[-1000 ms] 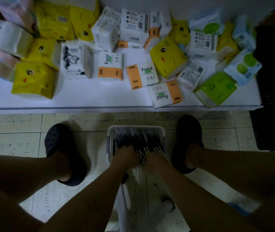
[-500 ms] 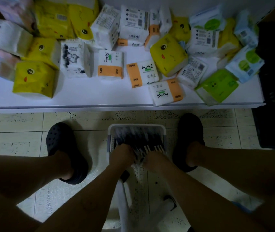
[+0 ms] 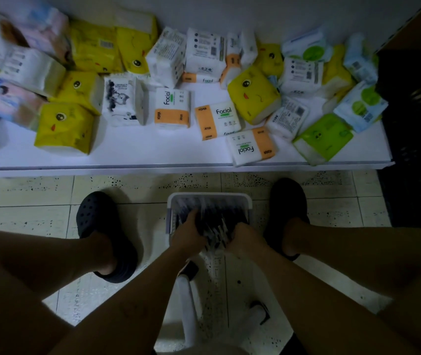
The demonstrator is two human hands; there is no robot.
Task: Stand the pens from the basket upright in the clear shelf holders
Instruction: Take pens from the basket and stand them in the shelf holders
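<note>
Head view: left hand [image 3: 187, 234] fingers [image 3: 196, 217] curl down over a dark bunch of pens [image 3: 217, 228]. Right hand [image 3: 245, 239] hooks in from the opposite side, its fingers mostly hidden under its own knuckles but seemingly wrapped on the same bunch. Both hands thus clamp one bundle betw. them, prob. to lift many pens at once instead of one by one. Blur here, so can't tell how many are held. Other pens lie flat in the white basket [image 3: 209, 196], roughly parallel. Basket sits on the tiled floor [image 3: 140, 198], just short of the shelf [image 3: 153, 152] front edge and betw. the two dark shoes [image 3: 96, 213], prob. so both arms reach it straight down. Shelf top carries tissue packs [image 3: 171, 108], scattered from back edge to front edge, thickest toward the back. Black crate [image 3: 414, 149] stands beside shelf's right end. Clear holders not in view. Step in hand looks like the pick-up, w/ standing the pens upright yet to come.
</note>
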